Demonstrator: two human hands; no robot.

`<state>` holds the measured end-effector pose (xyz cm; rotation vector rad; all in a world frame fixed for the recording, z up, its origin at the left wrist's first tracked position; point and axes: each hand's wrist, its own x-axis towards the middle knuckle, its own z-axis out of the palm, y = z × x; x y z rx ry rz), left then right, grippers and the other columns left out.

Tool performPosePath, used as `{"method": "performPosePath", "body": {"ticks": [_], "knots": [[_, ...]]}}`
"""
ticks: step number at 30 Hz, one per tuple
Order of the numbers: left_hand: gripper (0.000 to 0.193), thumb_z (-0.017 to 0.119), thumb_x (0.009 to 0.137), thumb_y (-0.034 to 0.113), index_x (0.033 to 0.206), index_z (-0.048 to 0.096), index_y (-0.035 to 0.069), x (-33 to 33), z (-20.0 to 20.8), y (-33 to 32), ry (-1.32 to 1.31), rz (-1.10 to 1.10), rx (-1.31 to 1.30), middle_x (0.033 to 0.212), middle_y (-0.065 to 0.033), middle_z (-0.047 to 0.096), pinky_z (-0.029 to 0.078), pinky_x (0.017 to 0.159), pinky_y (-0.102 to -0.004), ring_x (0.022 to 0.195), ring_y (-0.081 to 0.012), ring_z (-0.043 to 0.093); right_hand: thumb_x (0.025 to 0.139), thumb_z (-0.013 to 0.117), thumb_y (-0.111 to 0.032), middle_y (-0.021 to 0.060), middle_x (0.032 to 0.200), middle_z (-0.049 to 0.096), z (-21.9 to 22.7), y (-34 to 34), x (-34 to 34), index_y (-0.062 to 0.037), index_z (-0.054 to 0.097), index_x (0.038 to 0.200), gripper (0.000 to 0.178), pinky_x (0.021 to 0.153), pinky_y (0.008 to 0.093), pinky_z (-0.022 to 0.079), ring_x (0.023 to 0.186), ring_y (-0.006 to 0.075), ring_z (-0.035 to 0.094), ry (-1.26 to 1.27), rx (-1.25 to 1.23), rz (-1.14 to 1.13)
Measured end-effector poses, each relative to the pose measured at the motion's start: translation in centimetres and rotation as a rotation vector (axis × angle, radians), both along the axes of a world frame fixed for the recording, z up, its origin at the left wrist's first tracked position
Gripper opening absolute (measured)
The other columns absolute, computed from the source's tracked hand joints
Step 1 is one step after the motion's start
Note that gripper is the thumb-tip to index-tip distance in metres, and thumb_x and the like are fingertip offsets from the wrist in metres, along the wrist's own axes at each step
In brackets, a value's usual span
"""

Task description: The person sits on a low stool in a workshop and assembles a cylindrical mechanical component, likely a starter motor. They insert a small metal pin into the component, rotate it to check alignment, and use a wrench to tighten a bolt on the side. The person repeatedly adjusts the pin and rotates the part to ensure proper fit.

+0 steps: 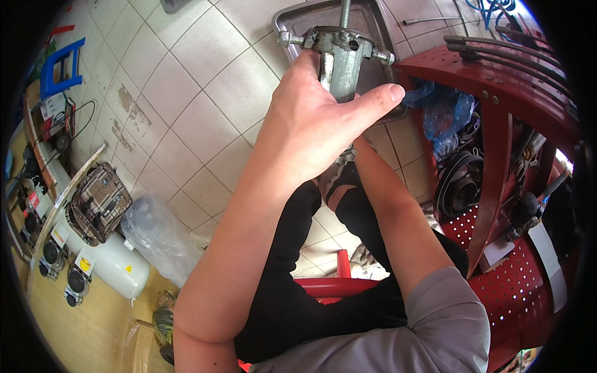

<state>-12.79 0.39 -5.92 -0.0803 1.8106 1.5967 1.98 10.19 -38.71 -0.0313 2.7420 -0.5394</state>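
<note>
My left hand (314, 115) is wrapped round a grey steel cylinder (345, 78), its thumb stretched out to the right. A round flange (339, 40) with bolts sticking out at its sides caps the cylinder, and a threaded rod (344, 12) rises from the middle. Below the left hand, a small part of a grey metal piece (346, 155) shows; whether it belongs to the cylinder I cannot make out. My right forearm (392, 199) reaches up behind the left hand, which hides my right hand and its fingers.
Under the cylinder, a grey metal tray (283, 37) lies on the tiled floor (205, 81). A red perforated metal rack (488, 155) with parts and a blue plastic bag (444, 118) stands close on the right. A white tank (118, 267) and a camouflage bag (99, 202) are at left.
</note>
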Motion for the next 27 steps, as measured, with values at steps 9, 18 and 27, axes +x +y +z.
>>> {"method": "performPosePath", "body": {"ticks": [9, 18, 27], "knots": [[0.048, 0.08, 0.074, 0.028, 0.101, 0.052, -0.001, 0.0, -0.1, 0.1, 0.006, -0.004, 0.006, 0.076, -0.0029, 0.058, 0.044, 0.059, -0.0218, 0.064, -0.0088, 0.056, 0.079, 0.055, -0.015, 0.0041, 0.092, 0.064, -0.2, -0.2, 0.3, -0.015, 0.062, 0.096, 0.018, 0.076, 0.041, 0.038, 0.086, 0.0216, 0.062, 0.056, -0.033, -0.023], [0.051, 0.08, 0.074, 0.029, 0.102, 0.052, -0.003, 0.1, -0.3, 0.0, 0.015, -0.002, -0.014, 0.076, -0.003, 0.058, 0.043, 0.058, -0.0215, 0.064, -0.0089, 0.056, 0.075, 0.063, -0.019, 0.0051, 0.087, 0.062, 1.4, 0.8, 0.7, -0.0134, 0.062, 0.091, 0.017, 0.078, 0.0418, 0.038, 0.087, 0.0229, 0.06, 0.065, -0.067, -0.012], [0.053, 0.08, 0.074, 0.03, 0.104, 0.053, -0.004, 0.1, -0.3, 0.3, 0.027, -0.016, -0.017, 0.078, -0.0045, 0.06, 0.043, 0.057, -0.0214, 0.064, -0.0087, 0.057, 0.075, 0.061, -0.018, 0.0053, 0.088, 0.062, 0.2, 0.8, 1.0, -0.0119, 0.063, 0.09, 0.016, 0.08, 0.0417, 0.038, 0.09, 0.0228, 0.059, 0.077, 0.005, -0.043]]}}
